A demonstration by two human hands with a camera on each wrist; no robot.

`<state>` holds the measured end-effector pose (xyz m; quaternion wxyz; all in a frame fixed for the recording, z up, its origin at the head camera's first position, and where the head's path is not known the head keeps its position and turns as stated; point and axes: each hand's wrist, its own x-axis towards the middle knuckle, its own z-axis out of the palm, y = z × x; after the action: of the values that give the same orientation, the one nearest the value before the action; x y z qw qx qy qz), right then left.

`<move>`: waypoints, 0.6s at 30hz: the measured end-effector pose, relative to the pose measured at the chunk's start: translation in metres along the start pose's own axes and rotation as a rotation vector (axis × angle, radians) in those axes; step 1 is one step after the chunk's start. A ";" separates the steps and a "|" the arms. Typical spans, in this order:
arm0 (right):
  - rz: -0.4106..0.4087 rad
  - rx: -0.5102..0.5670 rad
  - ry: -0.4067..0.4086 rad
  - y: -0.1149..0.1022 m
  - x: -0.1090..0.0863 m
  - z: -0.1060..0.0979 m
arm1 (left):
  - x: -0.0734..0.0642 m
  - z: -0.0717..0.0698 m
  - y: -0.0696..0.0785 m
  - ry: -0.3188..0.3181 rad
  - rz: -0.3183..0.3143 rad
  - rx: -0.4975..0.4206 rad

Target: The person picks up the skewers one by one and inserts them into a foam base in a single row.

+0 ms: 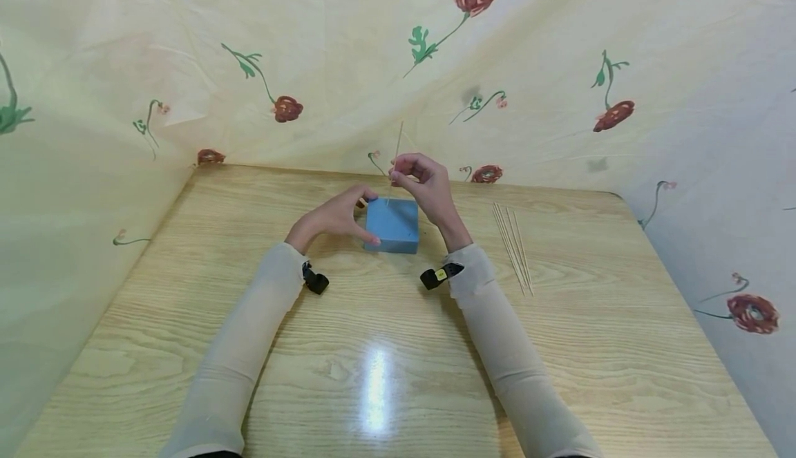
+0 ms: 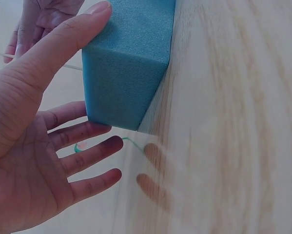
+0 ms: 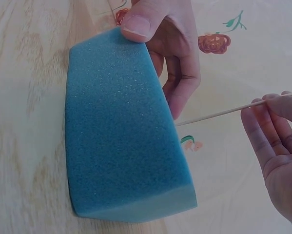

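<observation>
A blue foam block (image 1: 392, 222) sits on the table in the middle of the head view. My left hand (image 1: 336, 213) spans the block's left end, thumb on the near side and fingers at the far side. In the left wrist view that thumb (image 2: 94, 12) presses the block near its edge while the lower fingers spread out. Above the block, my right hand (image 1: 428, 183) pinches a thin wooden skewer (image 1: 399, 141) between thumb and fingertips. The skewer stands nearly upright, its lower end at the block's top face towards the far edge.
To the right, several more wooden skewers (image 1: 513, 247) lie loosely side by side on the wood-grain table (image 1: 311, 361). A cloth (image 1: 348, 50) with painted flowers hangs behind the table and along both sides.
</observation>
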<state>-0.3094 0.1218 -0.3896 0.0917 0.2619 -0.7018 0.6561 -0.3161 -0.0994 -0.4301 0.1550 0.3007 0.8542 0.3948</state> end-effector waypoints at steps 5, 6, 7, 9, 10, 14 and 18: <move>0.010 -0.001 0.009 -0.002 -0.001 0.000 | 0.000 0.001 0.000 0.006 0.000 0.010; 0.012 0.000 0.010 0.000 -0.001 0.000 | 0.000 0.001 0.000 0.006 0.002 0.011; 0.014 0.000 0.011 0.001 -0.001 0.000 | 0.000 0.001 0.000 0.007 0.001 0.011; 0.015 0.004 0.009 0.002 0.000 -0.001 | 0.000 0.001 0.000 0.007 -0.003 0.012; 0.015 0.006 0.007 0.001 -0.001 -0.001 | 0.000 0.001 0.000 0.007 -0.007 0.012; 0.020 0.006 0.004 -0.006 -0.002 0.001 | 0.001 0.001 -0.001 0.003 -0.018 0.014; 0.028 -0.004 0.002 -0.007 -0.003 0.001 | 0.000 0.002 -0.002 0.002 -0.017 0.014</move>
<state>-0.3032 0.1214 -0.3849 0.0835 0.2512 -0.7066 0.6562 -0.3163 -0.0990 -0.4324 0.1554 0.2942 0.8596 0.3877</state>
